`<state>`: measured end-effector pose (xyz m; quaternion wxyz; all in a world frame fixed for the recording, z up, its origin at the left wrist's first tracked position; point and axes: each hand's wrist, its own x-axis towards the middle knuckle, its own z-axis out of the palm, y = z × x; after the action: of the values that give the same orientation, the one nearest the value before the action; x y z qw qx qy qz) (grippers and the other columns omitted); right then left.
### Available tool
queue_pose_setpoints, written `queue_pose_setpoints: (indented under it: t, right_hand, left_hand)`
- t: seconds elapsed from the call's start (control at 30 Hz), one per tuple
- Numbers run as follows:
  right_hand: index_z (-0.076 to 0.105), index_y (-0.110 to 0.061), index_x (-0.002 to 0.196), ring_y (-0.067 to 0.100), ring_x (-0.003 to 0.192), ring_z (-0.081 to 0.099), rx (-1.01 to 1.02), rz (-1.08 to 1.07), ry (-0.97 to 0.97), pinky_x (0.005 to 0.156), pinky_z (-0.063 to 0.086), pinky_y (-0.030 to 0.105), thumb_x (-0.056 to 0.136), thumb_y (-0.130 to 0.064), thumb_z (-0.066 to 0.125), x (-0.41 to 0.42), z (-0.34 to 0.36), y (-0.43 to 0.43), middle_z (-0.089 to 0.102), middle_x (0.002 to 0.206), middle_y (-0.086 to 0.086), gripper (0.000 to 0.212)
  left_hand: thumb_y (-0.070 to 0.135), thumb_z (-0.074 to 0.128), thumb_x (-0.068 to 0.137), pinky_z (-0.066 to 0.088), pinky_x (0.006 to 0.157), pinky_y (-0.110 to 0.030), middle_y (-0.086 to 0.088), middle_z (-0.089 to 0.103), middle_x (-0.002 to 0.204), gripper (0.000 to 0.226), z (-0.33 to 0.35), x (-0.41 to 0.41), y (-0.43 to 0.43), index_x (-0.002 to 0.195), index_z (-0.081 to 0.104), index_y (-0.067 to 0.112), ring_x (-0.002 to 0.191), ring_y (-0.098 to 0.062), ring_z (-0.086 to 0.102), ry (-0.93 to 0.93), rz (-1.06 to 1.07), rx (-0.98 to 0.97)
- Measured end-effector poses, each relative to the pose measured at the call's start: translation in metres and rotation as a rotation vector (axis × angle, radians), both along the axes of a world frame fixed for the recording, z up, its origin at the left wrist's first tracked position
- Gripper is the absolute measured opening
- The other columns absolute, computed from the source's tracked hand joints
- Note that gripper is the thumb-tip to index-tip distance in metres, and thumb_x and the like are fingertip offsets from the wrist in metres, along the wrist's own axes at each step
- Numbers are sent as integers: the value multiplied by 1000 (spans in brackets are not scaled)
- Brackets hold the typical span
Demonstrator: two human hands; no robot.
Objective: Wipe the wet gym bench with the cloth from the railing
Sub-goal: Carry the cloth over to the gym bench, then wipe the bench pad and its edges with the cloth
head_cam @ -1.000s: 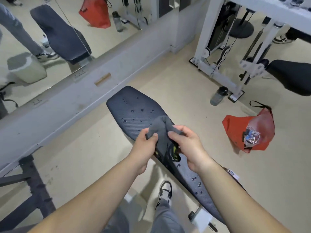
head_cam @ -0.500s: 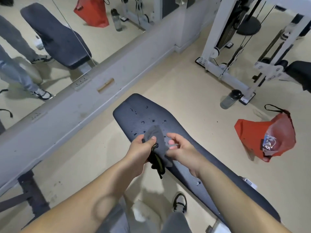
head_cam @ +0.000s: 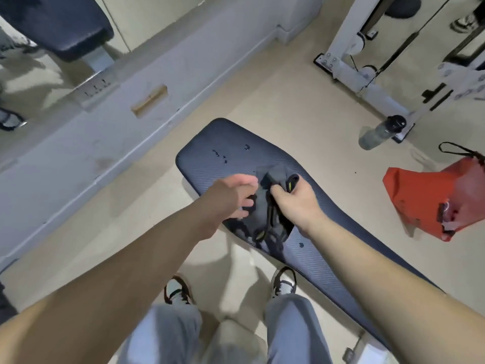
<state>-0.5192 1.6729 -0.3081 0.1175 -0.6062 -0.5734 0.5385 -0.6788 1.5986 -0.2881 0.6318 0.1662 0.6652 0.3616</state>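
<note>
A dark blue padded gym bench (head_cam: 328, 248) runs from the middle of the view toward the lower right, with water drops near its far end (head_cam: 223, 156) and one drop beside my right forearm. A grey cloth (head_cam: 262, 206) with a black strap and a yellow-green tag is bunched on the bench. My right hand (head_cam: 294, 198) grips the cloth's upper part and presses it onto the pad. My left hand (head_cam: 233, 198) lies against the cloth's left side with the fingers curled on its edge.
A red bag (head_cam: 425, 203) lies on the floor to the right, with a grey water bottle (head_cam: 380, 132) behind it. A white cable machine frame (head_cam: 349, 67) stands at the upper right. A low grey ledge (head_cam: 105, 132) under a mirror runs along the left. My two shoes show below the bench.
The cloth has gone from being held up between both hands to lying pressed on the bench. My head has come closer and looks more steeply down, so my legs and shoes show.
</note>
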Motion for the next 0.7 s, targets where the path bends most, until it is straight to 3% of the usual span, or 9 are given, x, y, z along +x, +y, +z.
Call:
queue_pose_setpoints:
  t: [0.13, 0.2, 0.27, 0.37, 0.4, 0.47, 0.57, 0.63, 0.7]
  right_hand:
    - [61, -23, 106, 28, 102, 67, 174, -64, -165, 94, 55, 44, 84, -34, 56, 0, -56, 55, 72, 104, 3, 25]
    - [59, -22, 110, 30, 104, 61, 293, 52, -337, 92, 53, 46, 87, -40, 53, -8, -75, 73, 65, 111, 6, 29]
    - [61, -18, 114, 35, 112, 58, 420, 207, -469, 96, 50, 47, 88, -42, 52, -25, -118, 87, 63, 118, 10, 37]
    - [57, -18, 138, 34, 144, 44, 432, 539, -570, 118, 35, 47, 90, -44, 50, -53, -195, 84, 56, 150, 12, 55]
    - [47, -21, 151, 30, 154, 31, 446, 610, -575, 127, 21, 48, 92, -46, 49, -60, -219, 81, 42, 164, 9, 65]
    - [33, -23, 162, 23, 161, 16, 529, 610, -549, 130, 3, 47, 96, -47, 46, -72, -251, 84, 24, 173, 3, 71]
    - [36, -19, 161, 21, 159, 22, 585, 604, -521, 131, 7, 44, 95, -52, 39, -95, -268, 111, 29, 172, 4, 74]
    - [38, -12, 159, 25, 157, 28, 575, 601, -535, 130, 11, 44, 89, -56, 32, -105, -265, 123, 32, 170, 8, 83]
    - [35, -9, 160, 28, 155, 30, 582, 603, -546, 129, 14, 45, 94, -53, 36, -107, -261, 114, 34, 168, 13, 78]
  left_hand:
    - [28, 65, 89, 59, 86, -33, 3, 71, 97, 9, -76, -26, 10, 90, 74, 29, 90, -17, 70, 204, 45, -6]
    - [22, 62, 91, 52, 76, -31, 6, 64, 82, 11, -107, -39, 10, 93, 72, 19, 74, -14, 58, 313, 100, 46]
    - [24, 62, 91, 51, 78, -34, 5, 60, 81, 14, -154, -56, 16, 97, 69, 14, 73, -15, 55, 522, 122, 141]
    - [31, 57, 92, 46, 102, -38, -5, 67, 117, 30, -224, -80, 23, 115, 66, 14, 111, -27, 61, 856, -12, 92]
    - [30, 53, 93, 40, 109, -38, -10, 63, 130, 34, -244, -83, 22, 121, 64, 13, 126, -31, 54, 953, -90, 74]
    - [22, 49, 96, 25, 121, -36, -12, 47, 154, 43, -276, -84, 18, 136, 58, 11, 147, -30, 35, 1121, -171, 88]
    - [15, 46, 97, 20, 121, -30, -4, 41, 160, 46, -306, -81, 11, 142, 56, 16, 151, -21, 30, 1323, -98, 163]
    - [12, 46, 97, 17, 121, -26, -3, 39, 161, 48, -316, -78, 6, 144, 55, 16, 151, -20, 30, 1343, -71, 223]
    - [9, 44, 98, 13, 120, -23, -4, 38, 161, 49, -320, -77, -3, 145, 53, 14, 152, -20, 28, 1335, -89, 273]
